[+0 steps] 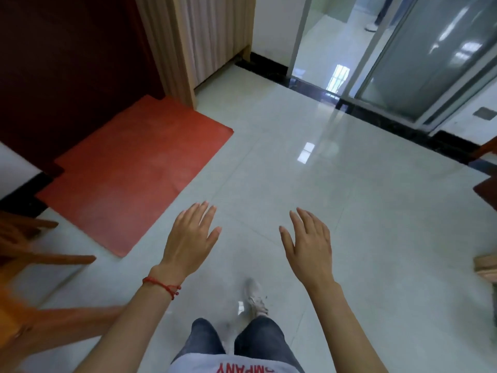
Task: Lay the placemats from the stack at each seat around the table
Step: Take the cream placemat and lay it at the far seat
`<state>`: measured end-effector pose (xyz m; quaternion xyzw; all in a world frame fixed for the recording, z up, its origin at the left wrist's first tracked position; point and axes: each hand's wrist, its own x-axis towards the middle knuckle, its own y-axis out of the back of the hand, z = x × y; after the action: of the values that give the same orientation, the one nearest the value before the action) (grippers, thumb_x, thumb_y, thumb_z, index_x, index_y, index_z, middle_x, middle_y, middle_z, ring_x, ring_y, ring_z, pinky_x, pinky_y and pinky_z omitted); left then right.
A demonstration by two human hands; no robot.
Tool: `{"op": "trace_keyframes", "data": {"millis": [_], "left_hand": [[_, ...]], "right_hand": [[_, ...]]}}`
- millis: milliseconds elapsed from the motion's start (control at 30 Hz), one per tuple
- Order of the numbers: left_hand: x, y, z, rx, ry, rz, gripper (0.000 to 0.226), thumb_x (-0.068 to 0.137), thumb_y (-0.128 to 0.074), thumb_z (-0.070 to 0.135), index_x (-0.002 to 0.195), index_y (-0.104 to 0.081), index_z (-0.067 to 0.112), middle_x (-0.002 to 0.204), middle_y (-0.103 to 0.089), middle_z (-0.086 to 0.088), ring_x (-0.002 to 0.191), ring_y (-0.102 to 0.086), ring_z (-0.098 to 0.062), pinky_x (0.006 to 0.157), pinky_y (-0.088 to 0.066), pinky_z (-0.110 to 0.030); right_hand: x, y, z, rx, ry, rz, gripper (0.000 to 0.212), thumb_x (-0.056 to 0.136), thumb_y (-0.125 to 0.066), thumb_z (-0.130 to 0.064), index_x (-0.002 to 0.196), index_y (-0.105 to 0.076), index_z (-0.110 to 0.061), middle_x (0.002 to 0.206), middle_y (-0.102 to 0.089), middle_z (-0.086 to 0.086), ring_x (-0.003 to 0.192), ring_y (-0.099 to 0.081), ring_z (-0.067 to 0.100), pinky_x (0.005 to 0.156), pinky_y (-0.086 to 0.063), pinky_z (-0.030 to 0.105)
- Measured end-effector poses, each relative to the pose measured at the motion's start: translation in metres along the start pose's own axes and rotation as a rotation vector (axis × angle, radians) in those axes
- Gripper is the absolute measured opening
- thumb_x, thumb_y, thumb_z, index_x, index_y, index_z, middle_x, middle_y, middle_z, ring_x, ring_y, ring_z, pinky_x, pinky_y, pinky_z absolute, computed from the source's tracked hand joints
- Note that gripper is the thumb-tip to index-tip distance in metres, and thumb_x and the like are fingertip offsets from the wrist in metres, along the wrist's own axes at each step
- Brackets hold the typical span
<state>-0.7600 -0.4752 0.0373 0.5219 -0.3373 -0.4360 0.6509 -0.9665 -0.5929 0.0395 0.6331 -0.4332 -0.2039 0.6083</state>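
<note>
My left hand (pixel 189 238) and my right hand (pixel 309 242) are both held out in front of me over the pale tiled floor, fingers straight and spread, holding nothing. A red cord bracelet sits on my left wrist. No placemat, stack or table top shows in this view. My legs and one shoe (pixel 254 297) are below the hands, mid-step.
A red floor mat (pixel 134 168) lies at the left beside a dark red door (pixel 67 71). Wooden chair parts (pixel 40 259) stick in from the left edge. A glass sliding door (pixel 430 55) and black threshold strip (pixel 349 103) run across the upper right. More wood shows at the right edge (pixel 486 265).
</note>
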Motion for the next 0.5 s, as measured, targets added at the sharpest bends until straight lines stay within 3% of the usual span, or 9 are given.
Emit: {"op": "trace_keyframes", "data": {"millis": [167, 267, 400, 500], "left_hand": [[0.029, 0.008, -0.020, 0.007, 0.193, 0.054, 0.069, 0.098, -0.008, 0.045, 0.119, -0.060, 0.003, 0.120, -0.063, -0.016, 0.110, -0.060, -0.034, 0.092, -0.047, -0.042], [0.041, 0.010, -0.033, 0.009, 0.316, 0.090, 0.069, 0.098, -0.008, 0.045, 0.121, -0.058, 0.002, 0.122, -0.061, -0.017, 0.112, -0.058, -0.034, 0.094, -0.045, -0.042], [0.050, 0.015, -0.046, 0.011, 0.470, 0.111, 0.069, 0.098, -0.010, 0.045, 0.123, -0.056, 0.000, 0.125, -0.059, -0.019, 0.115, -0.056, -0.036, 0.098, -0.031, -0.037], [0.048, 0.019, -0.054, 0.026, 0.579, 0.127, 0.068, 0.098, -0.010, 0.044, 0.125, -0.055, 0.000, 0.126, -0.059, -0.018, 0.117, -0.055, -0.035, 0.100, -0.031, -0.037]], "right_hand": [[0.077, -0.024, -0.015, 0.069, 0.202, -0.033, 0.055, 0.097, -0.026, -0.044, 0.114, -0.062, -0.007, 0.118, -0.064, 0.011, 0.111, -0.057, 0.028, 0.095, -0.037, 0.037], [0.118, -0.036, -0.026, 0.107, 0.339, -0.042, 0.048, 0.093, -0.036, -0.040, 0.113, -0.063, -0.006, 0.117, -0.064, 0.011, 0.111, -0.058, 0.028, 0.095, -0.039, 0.037], [0.164, -0.054, -0.043, 0.149, 0.508, -0.055, 0.045, 0.092, -0.040, -0.038, 0.111, -0.064, -0.005, 0.116, -0.065, 0.012, 0.109, -0.059, 0.029, 0.095, -0.040, 0.037], [0.186, -0.067, -0.064, 0.190, 0.629, -0.077, 0.045, 0.093, -0.039, -0.038, 0.111, -0.064, -0.004, 0.116, -0.064, 0.013, 0.109, -0.060, 0.030, 0.096, -0.035, 0.035]]}}
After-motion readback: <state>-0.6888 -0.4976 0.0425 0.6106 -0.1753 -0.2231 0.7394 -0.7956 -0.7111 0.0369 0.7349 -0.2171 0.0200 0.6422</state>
